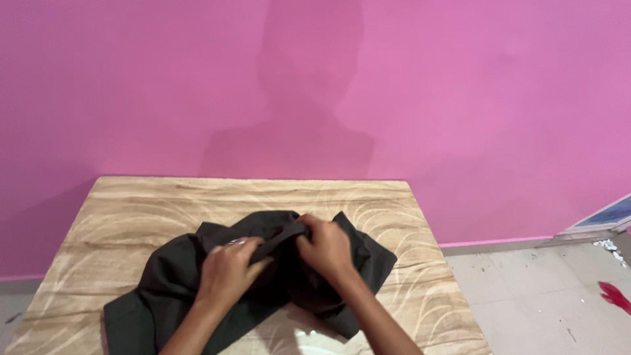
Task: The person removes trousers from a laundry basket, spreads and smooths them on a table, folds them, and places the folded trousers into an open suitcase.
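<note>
The fingers (303,230) of the right hand (327,248) are curled tight, pinching a fold of the dark cloth (177,276). The fingers (253,253) of the left hand (227,273) are bent and pinch the same fold just beside them. The two hands almost touch. The cloth lies bunched up in the middle of the wooden worktop (131,204), near its front edge. Behind the worktop is a pink wall (460,98). A red scrap (616,294) lies on the floor (526,296) far to the right.
</note>
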